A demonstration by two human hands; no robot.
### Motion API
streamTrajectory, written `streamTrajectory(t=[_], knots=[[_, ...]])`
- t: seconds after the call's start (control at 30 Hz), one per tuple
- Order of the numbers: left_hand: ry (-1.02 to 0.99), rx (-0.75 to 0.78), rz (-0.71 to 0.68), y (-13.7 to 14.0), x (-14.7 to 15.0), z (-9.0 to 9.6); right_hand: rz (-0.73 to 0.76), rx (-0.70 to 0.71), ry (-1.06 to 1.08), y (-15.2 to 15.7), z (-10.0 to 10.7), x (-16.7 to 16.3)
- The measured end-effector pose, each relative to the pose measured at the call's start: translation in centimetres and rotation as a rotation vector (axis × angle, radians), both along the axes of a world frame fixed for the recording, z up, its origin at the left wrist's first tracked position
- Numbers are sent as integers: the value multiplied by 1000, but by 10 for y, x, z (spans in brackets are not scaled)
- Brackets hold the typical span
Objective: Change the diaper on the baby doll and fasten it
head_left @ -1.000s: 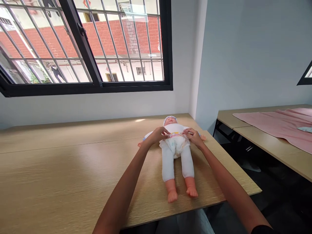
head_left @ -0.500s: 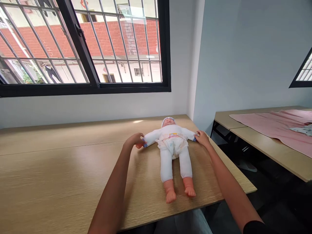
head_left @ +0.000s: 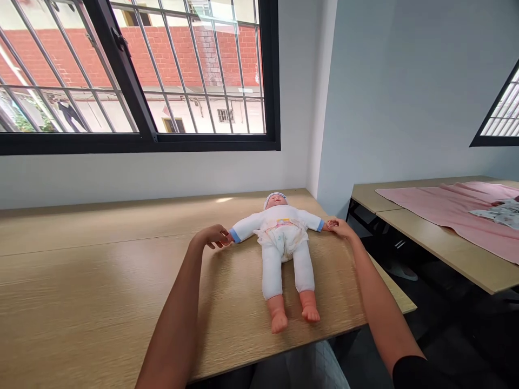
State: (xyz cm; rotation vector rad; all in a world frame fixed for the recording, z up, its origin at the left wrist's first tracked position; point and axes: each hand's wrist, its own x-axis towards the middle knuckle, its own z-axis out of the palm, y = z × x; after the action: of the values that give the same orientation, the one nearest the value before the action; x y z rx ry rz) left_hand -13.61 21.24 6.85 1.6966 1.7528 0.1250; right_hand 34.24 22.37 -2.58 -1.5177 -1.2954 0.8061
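Note:
A baby doll (head_left: 284,237) lies on its back on the wooden table (head_left: 101,302), feet toward me and arms stretched out sideways. It has a white long-sleeved top with blue cuffs, white trousers, a diaper over them and a white cap. My left hand (head_left: 211,236) has its fingers curled round the doll's hand on the left, just past the blue cuff. On the other side, my right hand (head_left: 343,228) pinches the doll's other hand. My fingers partly cover both doll hands.
A barred window (head_left: 194,70) with a black frame is in the wall behind the table. At right, a second table (head_left: 430,232) carries a pink cloth (head_left: 441,210) and a patterned white fabric piece (head_left: 497,213). The near table's front edge runs close to my legs.
Both hands have slid outward from the doll's cuffs to its hands. The blue cuffs and the right-side doll hand now show more. The view has shifted slightly.

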Motion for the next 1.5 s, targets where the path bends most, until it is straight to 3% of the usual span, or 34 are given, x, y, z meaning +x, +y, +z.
streamTrajectory(t=[0.27, 0.53, 0.7, 1.03, 1.33, 1.5], knots=[[-351, 5, 142, -7, -18, -2, -34, -40, 354, -10, 4, -10], [-575, 35, 213, 6, -30, -14, -79, -109, 508, -15, 11, -15], [-565, 34, 195, 4, -29, -12, -110, -134, 545, -14, 9, -14], [-335, 55, 109, -3, -19, -5, -106, -132, 544, -13, 9, -15], [-398, 44, 184, -4, -13, -4, -82, -142, 533, -17, 12, -14], [-475, -15, 143, -5, -12, -6, -86, -151, 558, -19, 13, -10]])
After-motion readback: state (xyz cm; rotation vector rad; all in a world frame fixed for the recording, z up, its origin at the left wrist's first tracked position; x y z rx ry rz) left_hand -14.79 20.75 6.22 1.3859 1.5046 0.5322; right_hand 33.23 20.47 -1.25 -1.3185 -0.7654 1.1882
